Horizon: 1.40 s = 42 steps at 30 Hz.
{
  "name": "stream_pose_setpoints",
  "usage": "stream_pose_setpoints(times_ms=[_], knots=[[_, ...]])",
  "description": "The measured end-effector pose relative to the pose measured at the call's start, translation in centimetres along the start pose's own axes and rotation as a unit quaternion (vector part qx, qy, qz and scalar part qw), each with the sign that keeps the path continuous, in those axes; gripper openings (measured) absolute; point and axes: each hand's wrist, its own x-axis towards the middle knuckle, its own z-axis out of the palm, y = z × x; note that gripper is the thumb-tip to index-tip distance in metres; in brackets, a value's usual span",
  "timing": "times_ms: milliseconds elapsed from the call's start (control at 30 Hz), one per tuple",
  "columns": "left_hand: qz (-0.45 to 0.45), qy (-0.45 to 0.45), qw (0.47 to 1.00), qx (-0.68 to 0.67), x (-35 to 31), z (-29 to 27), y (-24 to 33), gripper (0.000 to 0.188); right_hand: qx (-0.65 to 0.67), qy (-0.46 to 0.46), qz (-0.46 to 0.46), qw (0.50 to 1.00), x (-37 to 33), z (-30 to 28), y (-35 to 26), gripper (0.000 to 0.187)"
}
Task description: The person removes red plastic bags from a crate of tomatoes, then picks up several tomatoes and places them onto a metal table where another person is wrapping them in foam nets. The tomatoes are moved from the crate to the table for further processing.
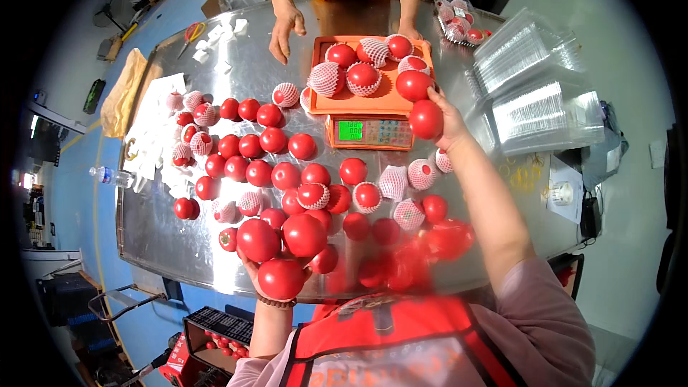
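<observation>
My left hand (252, 274) is mostly hidden beneath a cluster of large smooth red tomatoes (281, 279), cradling them just above the near table edge. Reaching forward, my right hand (451, 123) grips two red tomatoes (426, 119) at the right edge of an orange weighing scale (369, 104). Several tomatoes in white foam net sleeves (327, 79) rest on the scale's tray. Its lit green display (350, 130) faces me. Many bare tomatoes (272, 140) spread across the table between my hands and to the left, some sleeved.
The metal table (172, 244) carries white foam nets (154, 129) at left and stacked clear plastic trays (527, 111) at right. A packed tray of tomatoes (459, 21) lies far right. Across the table, a co-worker's hand (287, 32) hovers beside the scale; the other touches its far right corner.
</observation>
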Motion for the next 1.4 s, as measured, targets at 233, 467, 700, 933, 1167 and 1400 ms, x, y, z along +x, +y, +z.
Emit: stream_pose_setpoints(times_ms=[233, 467, 700, 933, 1167, 1400], knots=[[-0.015, 0.006, 0.996, -0.09, 2.9, -0.7, 5.5, 0.093, 0.143, -0.035, -0.002, 0.989, -4.3, -0.9, 1.0, 0.058], [-0.068, -0.041, 0.993, -0.088, 5.1, -1.5, 7.3, 0.091, 0.174, -0.015, -0.031, 0.984, -6.4, -1.2, 2.7, 0.065], [-0.072, -0.039, 0.991, -0.104, 5.1, 0.6, 4.5, 0.082, 0.009, 0.084, -0.057, 0.995, -3.2, 1.2, 1.5, 0.055], [-0.065, -0.015, 0.988, -0.139, 3.8, 1.3, 2.0, 0.08, -0.149, 0.061, 0.047, 0.986, 3.8, 2.0, 0.1, 0.068], [-0.048, -0.007, 0.999, -0.024, 3.1, -0.1, 2.1, 0.084, -0.435, 0.046, 0.047, 0.898, 6.8, 0.3, -1.0, 0.071], [-0.081, -0.043, 0.992, -0.081, 3.3, 0.4, 1.3, 0.085, -0.763, 0.119, -0.003, 0.635, 5.4, 1.6, -2.7, 0.065]])
